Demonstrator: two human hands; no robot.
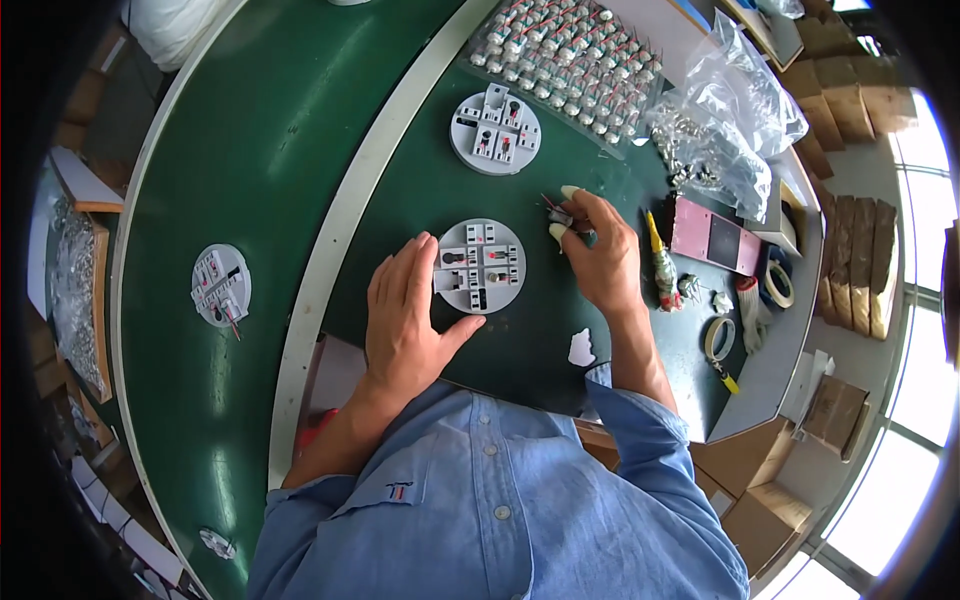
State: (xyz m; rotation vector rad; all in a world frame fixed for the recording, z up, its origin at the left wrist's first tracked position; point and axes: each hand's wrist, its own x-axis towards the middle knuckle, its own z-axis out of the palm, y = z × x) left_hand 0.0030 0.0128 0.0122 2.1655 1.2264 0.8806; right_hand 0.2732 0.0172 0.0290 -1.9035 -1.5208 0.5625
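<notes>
Round grey fixture [481,265] lies flat on the green bench [545,345], so brace its left rim with your loosely open left hand [402,325] while your right hand [607,255] pinches the small wired part [561,216] between thumb and forefinger.

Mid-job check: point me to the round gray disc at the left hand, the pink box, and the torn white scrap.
Round gray disc [505,240]: head view, bare upper-right face.
Pink box [692,230]: head view, pink face left of the dark panel.
Torn white scrap [581,347]: head view, middle.

Held part [561,216] seemingly half-hidden, shirt [450,520] cropped
</notes>
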